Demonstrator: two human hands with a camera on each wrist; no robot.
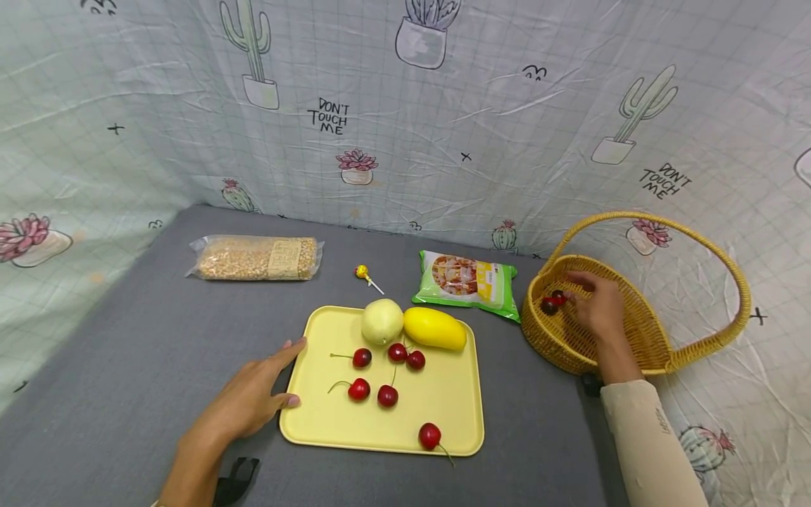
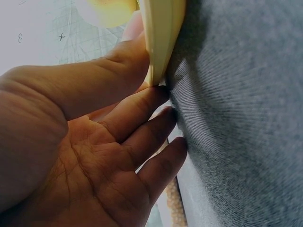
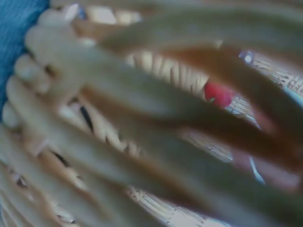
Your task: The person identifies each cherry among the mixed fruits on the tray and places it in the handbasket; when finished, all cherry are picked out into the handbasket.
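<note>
A yellow tray (image 1: 443, 408) holds several red cherries (image 1: 388, 396), a pale green round fruit (image 1: 382, 322) and a yellow oblong fruit (image 1: 434, 329). My left hand (image 1: 250, 394) touches the tray's left rim with thumb and index finger spread along it. In the left wrist view, the other fingertips of the left hand (image 2: 109, 146) rest on the grey cloth. My right hand (image 1: 598, 306) reaches into the wicker basket (image 1: 557, 348), its fingertips beside dark red cherries (image 1: 550, 305). Weave blurs the right wrist view, where a cherry (image 3: 218, 93) shows; whether the fingers pinch one is unclear.
Behind the tray lie a clear bag of kernels (image 1: 253, 258), a lollipop (image 1: 362, 272) and a green food packet (image 1: 467, 283). The basket's tall handle (image 1: 640, 217) arches beyond my right hand. Patterned cloth (image 1: 393, 148) hangs behind the grey table (image 1: 127, 366).
</note>
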